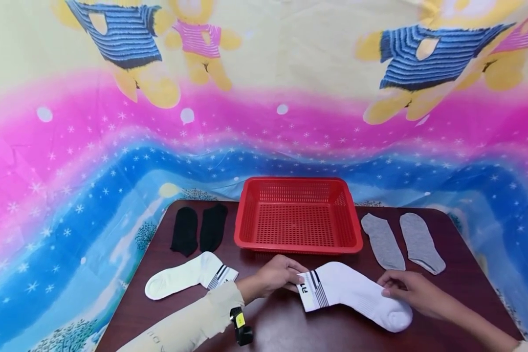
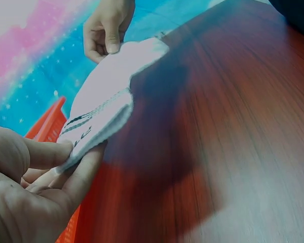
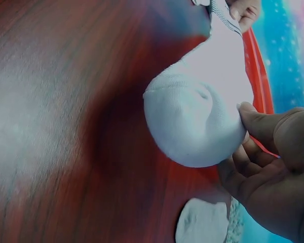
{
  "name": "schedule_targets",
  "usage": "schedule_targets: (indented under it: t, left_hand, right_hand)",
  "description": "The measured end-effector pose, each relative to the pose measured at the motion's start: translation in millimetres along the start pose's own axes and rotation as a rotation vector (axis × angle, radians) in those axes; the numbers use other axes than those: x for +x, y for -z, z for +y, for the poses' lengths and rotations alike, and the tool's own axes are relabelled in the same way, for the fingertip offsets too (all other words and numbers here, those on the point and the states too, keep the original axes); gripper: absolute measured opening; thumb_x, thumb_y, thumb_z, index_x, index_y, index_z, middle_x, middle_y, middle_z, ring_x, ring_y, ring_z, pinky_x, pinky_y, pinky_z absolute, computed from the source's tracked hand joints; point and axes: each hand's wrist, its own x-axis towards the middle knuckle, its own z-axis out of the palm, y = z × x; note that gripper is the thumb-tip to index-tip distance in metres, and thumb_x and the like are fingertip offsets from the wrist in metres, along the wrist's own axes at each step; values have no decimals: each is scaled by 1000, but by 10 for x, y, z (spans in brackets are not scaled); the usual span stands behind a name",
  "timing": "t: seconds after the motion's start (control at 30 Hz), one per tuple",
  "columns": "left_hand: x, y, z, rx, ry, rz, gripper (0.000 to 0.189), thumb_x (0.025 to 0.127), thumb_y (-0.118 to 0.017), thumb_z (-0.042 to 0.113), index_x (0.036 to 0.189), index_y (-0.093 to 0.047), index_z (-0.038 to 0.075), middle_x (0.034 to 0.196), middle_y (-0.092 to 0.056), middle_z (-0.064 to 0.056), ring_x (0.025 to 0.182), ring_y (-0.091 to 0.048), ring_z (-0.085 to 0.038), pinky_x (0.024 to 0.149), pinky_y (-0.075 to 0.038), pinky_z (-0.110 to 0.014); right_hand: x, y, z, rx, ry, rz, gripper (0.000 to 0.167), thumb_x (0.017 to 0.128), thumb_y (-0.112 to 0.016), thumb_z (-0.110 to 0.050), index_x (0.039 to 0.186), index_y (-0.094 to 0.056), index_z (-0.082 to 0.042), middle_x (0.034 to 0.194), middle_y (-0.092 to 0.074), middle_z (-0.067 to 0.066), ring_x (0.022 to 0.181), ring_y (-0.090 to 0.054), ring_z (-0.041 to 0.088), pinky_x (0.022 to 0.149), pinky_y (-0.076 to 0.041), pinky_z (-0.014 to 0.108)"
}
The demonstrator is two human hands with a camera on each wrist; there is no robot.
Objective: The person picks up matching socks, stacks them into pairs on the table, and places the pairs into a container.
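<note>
A white sock (image 1: 349, 288) with dark stripes at its cuff is stretched between my two hands above the table. My left hand (image 1: 278, 276) pinches the cuff; in the left wrist view the thumb lies on top and the fingers beneath. Near the toe end, my right hand (image 1: 407, 288) pinches the sock's far edge between thumb and fingers. The rounded toe (image 3: 192, 126) hangs free in the right wrist view. A second white striped sock (image 1: 180, 278) lies flat at the left, its cuff partly behind my left forearm.
Behind my hands stands a red plastic basket (image 1: 356, 239) with perforated walls. Two black socks (image 1: 198, 230) lie to its left, two grey socks (image 1: 400, 242) to its right. The dark wood table (image 1: 273, 327) meets a patterned cloth backdrop (image 1: 281, 132).
</note>
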Motion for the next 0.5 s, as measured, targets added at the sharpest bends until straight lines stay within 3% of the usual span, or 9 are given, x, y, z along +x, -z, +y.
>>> schedule_targets:
  t: [0.37, 0.5]
  left_hand:
    - [-144, 263, -137, 49, -22, 60, 27, 91, -64, -8, 118, -68, -11, 107, -75, -25, 89, -73, -21, 79, -63, -42]
    - [-202, 329, -189, 37, -19, 85, 27, 92, -63, -8, 119, -67, -12, 107, -75, -26, 90, -73, -21, 78, -63, -41]
  right_hand:
    - [206, -209, -165, -20, 9, 56, 9, 95, -72, -27, 93, -66, -20, 80, -59, -13, 74, -51, -4, 63, -44, 21]
    - [303, -295, -206, 7, -12, 55, 12, 94, -72, -27, 93, -66, -16, 80, -59, -12, 73, -50, -3, 63, -44, 21]
